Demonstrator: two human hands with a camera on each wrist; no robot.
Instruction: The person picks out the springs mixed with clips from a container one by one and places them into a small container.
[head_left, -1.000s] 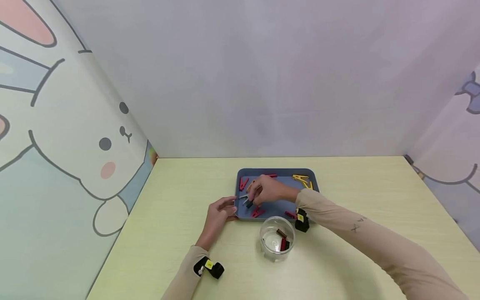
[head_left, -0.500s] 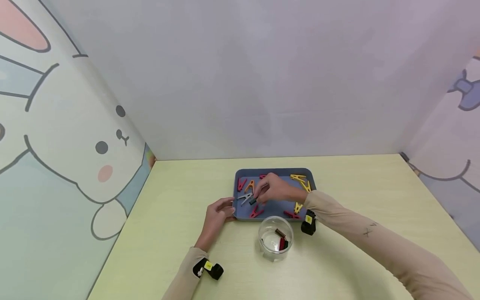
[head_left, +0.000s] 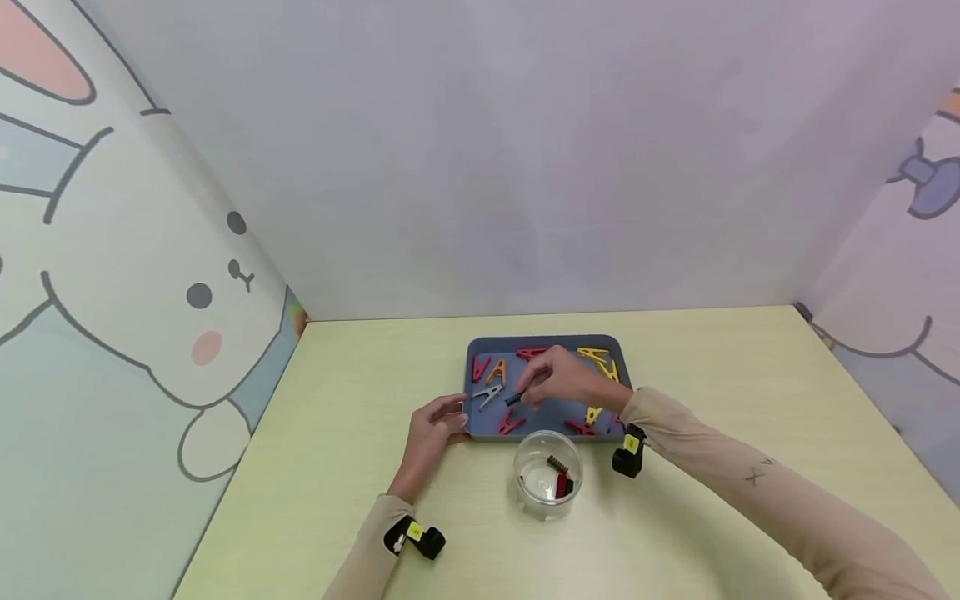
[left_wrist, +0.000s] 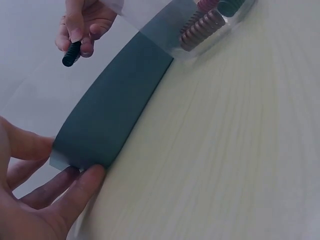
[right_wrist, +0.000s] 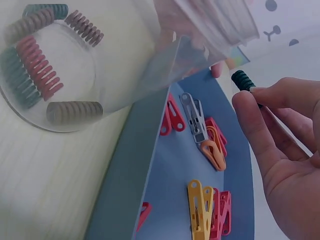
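Note:
Between thumb and fingertips, my right hand [head_left: 564, 377] pinches a dark green coil spring [right_wrist: 243, 80], raised over the blue-grey tray [head_left: 551, 435]. My left hand [head_left: 433, 429] holds the tray's near left corner, with fingers at the rim and thumb low on the wall. Inside the tray lie a grey clip [head_left: 491, 395], an orange clip [head_left: 497, 372], and several red and yellow clips. In front of the tray stands a clear round jar [head_left: 529, 497]. It contains several springs, among them a red spring [right_wrist: 40, 67] and a brown spring [right_wrist: 75, 113].
A pale wood-grain table [head_left: 360, 375] carries the tray and jar. The jar stands close to the tray's near wall, below the right forearm. A plain pale wall [head_left: 525, 167] rises behind, and cartoon-printed panels [head_left: 150, 292] flank the table.
The right hand has drawn the green spring up and to the right, away from the grey clip, uncovering the orange clip. The left hand keeps its place at the tray.

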